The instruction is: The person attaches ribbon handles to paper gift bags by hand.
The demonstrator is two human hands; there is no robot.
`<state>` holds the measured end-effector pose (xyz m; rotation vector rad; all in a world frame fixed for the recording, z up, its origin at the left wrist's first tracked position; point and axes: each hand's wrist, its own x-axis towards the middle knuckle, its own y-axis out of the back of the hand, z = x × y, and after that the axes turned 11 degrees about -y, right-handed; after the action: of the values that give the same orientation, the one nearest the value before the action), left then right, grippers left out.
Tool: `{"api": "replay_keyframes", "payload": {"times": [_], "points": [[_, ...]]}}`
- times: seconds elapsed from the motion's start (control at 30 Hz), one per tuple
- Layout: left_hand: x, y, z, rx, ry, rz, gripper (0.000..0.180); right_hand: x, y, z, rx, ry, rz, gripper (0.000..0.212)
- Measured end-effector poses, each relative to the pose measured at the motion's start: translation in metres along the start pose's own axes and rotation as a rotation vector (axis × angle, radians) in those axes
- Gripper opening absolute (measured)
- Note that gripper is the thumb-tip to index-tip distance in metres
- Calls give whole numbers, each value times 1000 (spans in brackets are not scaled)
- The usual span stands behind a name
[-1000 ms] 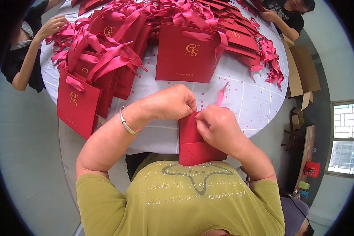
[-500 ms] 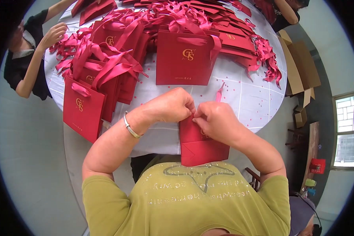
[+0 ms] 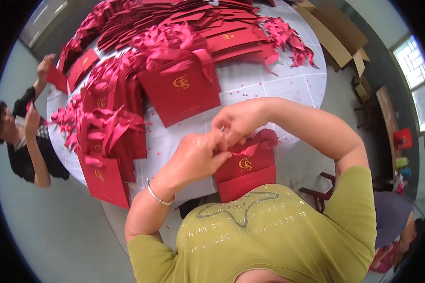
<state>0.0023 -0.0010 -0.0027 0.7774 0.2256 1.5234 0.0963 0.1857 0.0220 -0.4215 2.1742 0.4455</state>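
A red paper gift bag with a gold emblem lies flattened between the table's edge and my body. Its pink ribbon handle loops over the top edge and runs in under my fingers. My left hand, with a bracelet at the wrist, is closed in a pinch at the bag's upper left corner. Meeting it fingertip to fingertip, my right hand is also closed, its fingers bent around the ribbon. The exact spot they grip is hidden behind the fingers.
Red bags with pink ribbons stand upright in a row and behind one large bag; flat stacks cover the table's far side. Pink dots are scattered over the white tablecloth. A co-worker handles bags at left. Cardboard boxes stand beyond.
My view has swung, shifting the table leftward. My right hand has moved to the far side of my left, and the ribbon now loops over the bag's top. The co-worker's arms have risen.
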Motion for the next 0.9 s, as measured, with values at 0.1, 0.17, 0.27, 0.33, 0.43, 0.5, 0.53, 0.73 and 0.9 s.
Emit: {"api": "replay_keyframes", "payload": {"times": [0.1, 0.17, 0.27, 0.33, 0.43, 0.5, 0.53, 0.73, 0.9], "points": [[0, 2, 9, 80, -56, 44, 23, 12, 2, 4, 90, -26, -65, 22], [-2, 1, 9, 61, -57, 39, 23, 16, -4, 10, 211, -56, -75, 17], [-3, -1, 9, 60, -64, 61, 23, 16, -14, 16, 384, -17, -12, 21], [-2, -1, 12, 75, -82, 76, 23, 11, -20, 17, 435, 0, 43, 23], [1, 3, 19, 117, -58, -13, 23, 7, -25, 16, 519, 21, 136, 25], [2, 0, 23, 227, -131, -19, 22, 9, -25, 17, 565, 26, 176, 25], [2, -2, 23, 227, -135, -27, 22, 13, -23, 19, 614, 38, 238, 25], [0, -9, 14, 351, -252, 37, 11, 7, -21, 12, 716, 160, 405, 23], [2, -10, 14, 431, -247, 10, 10, 11, -16, 21, 759, 371, 698, 19]]}}
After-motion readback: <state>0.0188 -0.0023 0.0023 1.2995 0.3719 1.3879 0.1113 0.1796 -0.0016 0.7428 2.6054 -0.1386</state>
